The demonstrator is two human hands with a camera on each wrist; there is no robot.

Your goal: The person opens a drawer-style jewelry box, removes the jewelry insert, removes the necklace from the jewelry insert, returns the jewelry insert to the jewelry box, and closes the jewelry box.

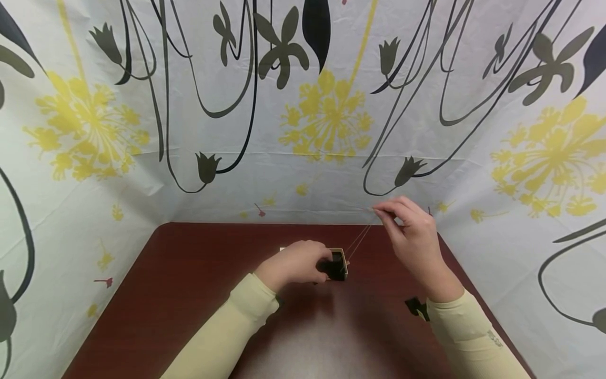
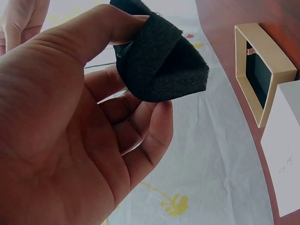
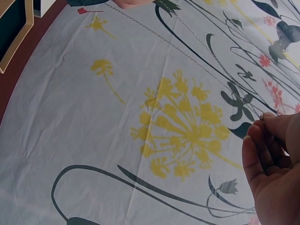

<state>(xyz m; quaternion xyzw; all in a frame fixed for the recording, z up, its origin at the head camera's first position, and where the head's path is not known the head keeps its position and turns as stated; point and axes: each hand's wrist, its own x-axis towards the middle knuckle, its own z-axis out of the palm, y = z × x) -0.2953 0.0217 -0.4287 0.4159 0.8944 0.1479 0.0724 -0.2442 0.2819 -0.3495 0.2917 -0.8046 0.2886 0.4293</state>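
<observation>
One tan box (image 2: 276,55), dark inside, left grip (image 1: 299,262) pinching black foam (image 2: 154,58), right grip (image 1: 416,237) pinching chain (image 3: 251,108)

Okay, one left hand (image 1: 303,260) plus one right hand (image 1: 416,226) can be counted — also two sleeves (image 1: 222,326), one foam piece (image 2: 164,61), two chain strands (image 3: 177,48), one tan box (image 2: 274,49), one white box part (image 2: 283,154) — and one table (image 1: 189,295).
</observation>
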